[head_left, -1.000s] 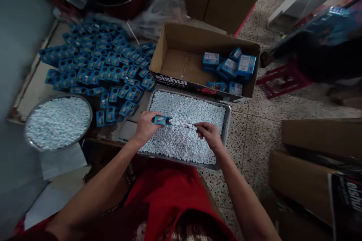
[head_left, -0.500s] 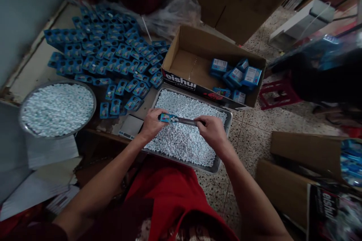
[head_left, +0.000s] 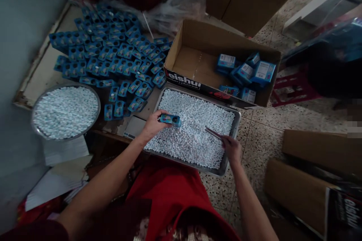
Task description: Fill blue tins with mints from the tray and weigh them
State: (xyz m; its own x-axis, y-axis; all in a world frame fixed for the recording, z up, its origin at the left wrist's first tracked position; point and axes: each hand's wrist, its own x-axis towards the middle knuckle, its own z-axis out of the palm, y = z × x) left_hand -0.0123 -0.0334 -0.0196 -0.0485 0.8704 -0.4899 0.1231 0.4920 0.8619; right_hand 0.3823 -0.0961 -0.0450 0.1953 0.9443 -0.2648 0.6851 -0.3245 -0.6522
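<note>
Pellets [head_left: 186, 147], small, rounded, white and pale blue, fill a rectangular grey metal tray [head_left: 225, 163]; the left hand [head_left: 154, 125] is clamped on a small blue printed carton [head_left: 169, 119], held over the pellets; the right hand [head_left: 233, 150], at the tray's right side, is closed on a thin dark strip-like tool [head_left: 213, 133], its free end over the pellets, contact not determinable; a large open brown cardboard box [head_left: 186, 60] stands just beyond the tray; many blue holed packs [head_left: 124, 51] lie on the pale tabletop [head_left: 42, 72].
</note>
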